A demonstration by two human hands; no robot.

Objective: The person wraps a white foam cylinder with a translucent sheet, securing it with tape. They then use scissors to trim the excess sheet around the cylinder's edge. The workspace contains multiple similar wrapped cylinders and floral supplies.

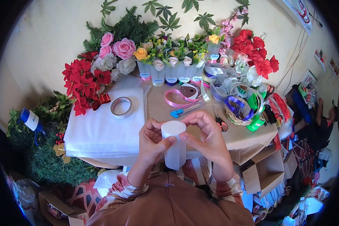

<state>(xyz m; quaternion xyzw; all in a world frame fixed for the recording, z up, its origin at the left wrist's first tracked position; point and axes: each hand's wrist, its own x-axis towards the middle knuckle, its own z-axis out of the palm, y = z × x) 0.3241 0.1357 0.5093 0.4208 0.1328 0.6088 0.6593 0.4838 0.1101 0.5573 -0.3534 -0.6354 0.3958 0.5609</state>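
In front of my body is a tube of translucent white wrapping sheet (pixel 173 154), with a round white block that looks like foam (pixel 173 127) filling its top. My left hand (pixel 150 140) holds it from the left, thumb pressed on the sheet just below the rim. From the other side my right hand (pixel 207 137) grips the upper edge between thumb and fingers. The tube stands roughly upright above the table's front edge, its lower end hanging free. Beyond my hands lie a blue cutter knife (pixel 185 110) and a roll of pink ribbon (pixel 177 101).
A stack of white sheets (pixel 101 130) carries a tape roll (pixel 121 107) at left. Scissors (pixel 220 121) and a wicker basket of ribbons (pixel 238 113) lie at right. Wrapped flower arrangements (pixel 171 71) line the back. An open cardboard box (pixel 265 173) stands below, right.
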